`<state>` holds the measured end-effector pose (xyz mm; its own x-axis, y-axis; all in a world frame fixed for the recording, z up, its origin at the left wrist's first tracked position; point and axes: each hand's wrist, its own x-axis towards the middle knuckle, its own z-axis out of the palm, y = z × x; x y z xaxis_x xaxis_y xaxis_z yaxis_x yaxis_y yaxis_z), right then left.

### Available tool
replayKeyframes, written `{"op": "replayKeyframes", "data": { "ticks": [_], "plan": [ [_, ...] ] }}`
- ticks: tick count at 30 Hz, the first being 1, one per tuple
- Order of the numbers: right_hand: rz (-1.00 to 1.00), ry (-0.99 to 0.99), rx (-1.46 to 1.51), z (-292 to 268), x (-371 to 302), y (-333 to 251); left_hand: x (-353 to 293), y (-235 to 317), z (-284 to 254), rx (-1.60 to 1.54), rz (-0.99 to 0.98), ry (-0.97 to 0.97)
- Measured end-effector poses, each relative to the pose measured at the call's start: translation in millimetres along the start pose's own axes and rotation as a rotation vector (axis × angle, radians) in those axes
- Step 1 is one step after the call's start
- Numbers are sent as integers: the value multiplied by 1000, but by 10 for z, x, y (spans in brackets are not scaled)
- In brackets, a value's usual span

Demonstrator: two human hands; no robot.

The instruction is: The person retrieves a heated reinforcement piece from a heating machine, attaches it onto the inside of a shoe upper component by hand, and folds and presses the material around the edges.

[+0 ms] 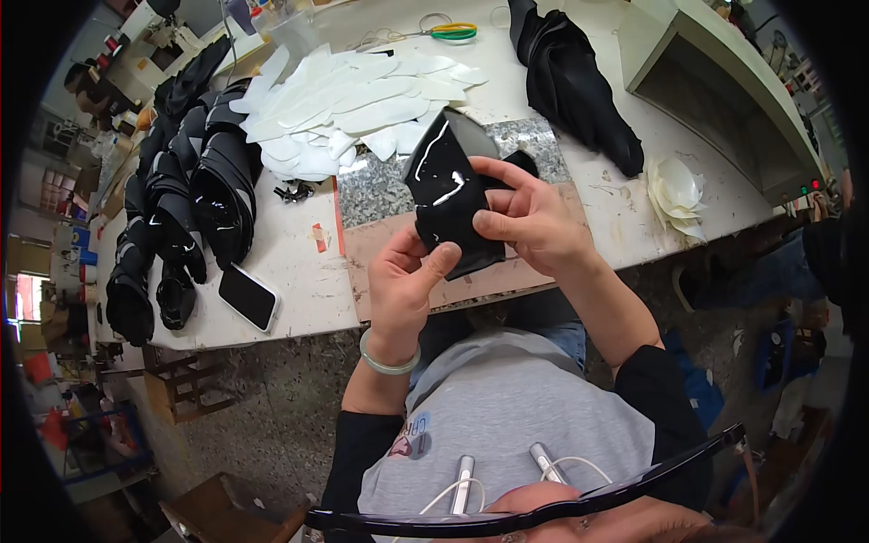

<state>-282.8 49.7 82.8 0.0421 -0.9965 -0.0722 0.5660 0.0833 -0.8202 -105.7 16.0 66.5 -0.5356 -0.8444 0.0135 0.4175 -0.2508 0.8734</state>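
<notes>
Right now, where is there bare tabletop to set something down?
Bare tabletop shows between the phone and pink board, and right of that board, before the white cupped pieces. Crowded: the left, with black stacked pieces; the back, with flat white pieces; the middle, where the left hand and right hand hold a glossy black piece.

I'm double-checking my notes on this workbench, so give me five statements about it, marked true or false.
1. The left hand and right hand both hold the glossy black piece. True.
2. The phone lies right of the speckled slab. False: the phone lies left of the speckled slab.
3. The stacked black pieces lie left of the white pieces. True.
4. The white pieces stand in one neat row. False: they lie loosely heaped.
5. The phone's screen is dark. True.
</notes>
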Motion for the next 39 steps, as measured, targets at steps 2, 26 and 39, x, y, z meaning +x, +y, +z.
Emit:
{"op": "replayKeyframes", "data": {
  "ticks": [2,26,39],
  "plan": [
    [10,8,28,47,24,-51,67,20,-9,-1,43,-8],
    [-41,-87,47,-8,260,-212,425,174,-35,-128,12,-63],
    [-189,-132,-141,-5,152,-232,309,27,-58,26,114,-155]
  ]
}}
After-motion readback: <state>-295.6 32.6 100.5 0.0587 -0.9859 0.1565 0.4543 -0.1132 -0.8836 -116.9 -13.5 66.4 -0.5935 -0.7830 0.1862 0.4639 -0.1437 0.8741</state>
